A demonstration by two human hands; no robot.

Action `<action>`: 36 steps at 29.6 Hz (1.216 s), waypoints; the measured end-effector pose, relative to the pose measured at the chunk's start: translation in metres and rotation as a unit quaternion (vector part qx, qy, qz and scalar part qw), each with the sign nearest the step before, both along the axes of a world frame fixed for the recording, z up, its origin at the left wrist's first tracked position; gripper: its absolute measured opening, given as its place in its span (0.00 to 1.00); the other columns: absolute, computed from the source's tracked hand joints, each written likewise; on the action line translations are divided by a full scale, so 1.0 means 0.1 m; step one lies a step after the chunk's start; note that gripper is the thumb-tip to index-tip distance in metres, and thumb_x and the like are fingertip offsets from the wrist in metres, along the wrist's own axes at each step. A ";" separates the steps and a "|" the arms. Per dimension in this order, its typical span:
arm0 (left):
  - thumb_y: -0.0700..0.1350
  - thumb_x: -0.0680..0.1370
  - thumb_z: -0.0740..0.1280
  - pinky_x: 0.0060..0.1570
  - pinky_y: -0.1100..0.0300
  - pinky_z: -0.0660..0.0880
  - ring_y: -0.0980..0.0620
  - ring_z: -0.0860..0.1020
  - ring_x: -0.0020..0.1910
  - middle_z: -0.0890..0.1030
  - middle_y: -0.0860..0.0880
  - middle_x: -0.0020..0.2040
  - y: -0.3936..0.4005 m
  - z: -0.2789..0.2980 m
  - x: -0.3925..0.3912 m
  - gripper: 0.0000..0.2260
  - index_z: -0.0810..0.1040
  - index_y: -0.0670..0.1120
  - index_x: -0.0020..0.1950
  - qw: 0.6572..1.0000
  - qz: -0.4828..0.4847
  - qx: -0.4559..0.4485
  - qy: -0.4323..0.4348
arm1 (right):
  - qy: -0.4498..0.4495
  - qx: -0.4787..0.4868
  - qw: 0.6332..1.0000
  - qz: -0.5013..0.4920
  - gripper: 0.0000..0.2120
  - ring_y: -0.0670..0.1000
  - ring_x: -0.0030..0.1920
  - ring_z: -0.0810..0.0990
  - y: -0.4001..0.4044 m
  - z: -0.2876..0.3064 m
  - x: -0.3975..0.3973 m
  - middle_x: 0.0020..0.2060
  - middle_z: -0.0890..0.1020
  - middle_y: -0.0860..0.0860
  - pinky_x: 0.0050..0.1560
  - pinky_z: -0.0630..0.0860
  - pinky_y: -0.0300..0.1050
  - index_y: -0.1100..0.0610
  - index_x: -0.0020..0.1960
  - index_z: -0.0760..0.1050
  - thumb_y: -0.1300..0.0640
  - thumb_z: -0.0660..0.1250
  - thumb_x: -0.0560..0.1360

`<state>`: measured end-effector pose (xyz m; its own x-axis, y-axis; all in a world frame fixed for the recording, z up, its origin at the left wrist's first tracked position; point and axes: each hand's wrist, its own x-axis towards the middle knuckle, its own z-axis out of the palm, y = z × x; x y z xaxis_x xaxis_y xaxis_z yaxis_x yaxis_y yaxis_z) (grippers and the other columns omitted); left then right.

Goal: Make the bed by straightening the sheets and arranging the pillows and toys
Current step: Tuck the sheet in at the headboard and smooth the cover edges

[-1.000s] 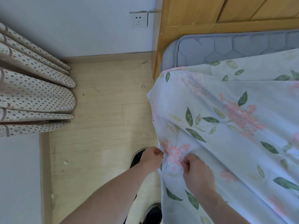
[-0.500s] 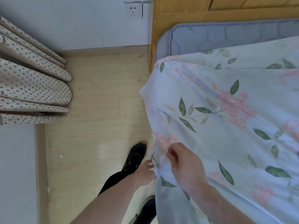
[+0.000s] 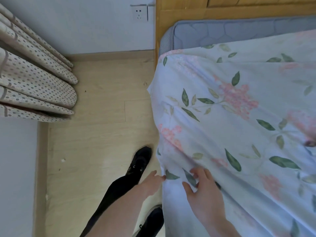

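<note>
I see a floral sheet with pink blossoms and green leaves covering the bed, its edge draping down the side toward the wooden floor. My left hand pinches that hanging edge in a narrow grip. My right hand gathers a fold of sheet just beside it, fingers curled. A grey mattress shows beyond. Black shoes, dotted curtains, wall socket. No writing is readable.
</note>
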<state>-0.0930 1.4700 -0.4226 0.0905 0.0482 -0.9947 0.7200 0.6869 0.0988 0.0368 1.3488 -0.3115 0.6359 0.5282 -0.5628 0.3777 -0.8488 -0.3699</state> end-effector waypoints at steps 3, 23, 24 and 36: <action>0.56 0.75 0.65 0.66 0.52 0.69 0.47 0.75 0.64 0.78 0.48 0.68 -0.36 0.05 -0.07 0.24 0.74 0.49 0.69 0.998 0.024 -0.052 -0.040 | 0.013 -0.034 0.999 -0.005 0.17 0.39 0.44 0.75 -0.48 -0.05 -0.16 0.51 0.70 0.37 0.34 0.65 0.34 0.41 0.57 0.68 0.44 0.72 0.74; 0.62 0.74 0.69 0.48 0.57 0.75 0.48 0.80 0.48 0.84 0.49 0.55 -1.00 -0.19 -0.47 0.21 0.80 0.50 0.59 0.986 0.129 -0.076 -0.067 | -0.028 -0.003 0.991 -0.128 0.06 0.42 0.37 0.76 -1.00 -0.53 -0.80 0.41 0.76 0.42 0.37 0.74 0.45 0.47 0.46 0.69 0.54 0.64 0.80; 0.62 0.74 0.69 0.49 0.55 0.77 0.47 0.82 0.48 0.85 0.48 0.53 -1.03 -0.25 -0.52 0.22 0.81 0.48 0.60 0.983 0.154 -0.073 -0.062 | -0.032 0.003 0.992 -0.120 0.07 0.42 0.36 0.76 -1.04 -0.55 -0.81 0.39 0.76 0.42 0.37 0.74 0.46 0.47 0.44 0.69 0.54 0.64 0.80; 0.51 0.79 0.70 0.49 0.53 0.78 0.49 0.78 0.40 0.85 0.43 0.42 -0.80 -0.21 -1.21 0.11 0.83 0.44 0.44 0.983 0.098 0.154 -0.001 | -0.063 -0.050 0.986 -0.147 0.05 0.51 0.38 0.74 -1.21 -0.52 -0.91 0.45 0.75 0.46 0.38 0.72 0.48 0.50 0.48 0.71 0.51 0.67 0.79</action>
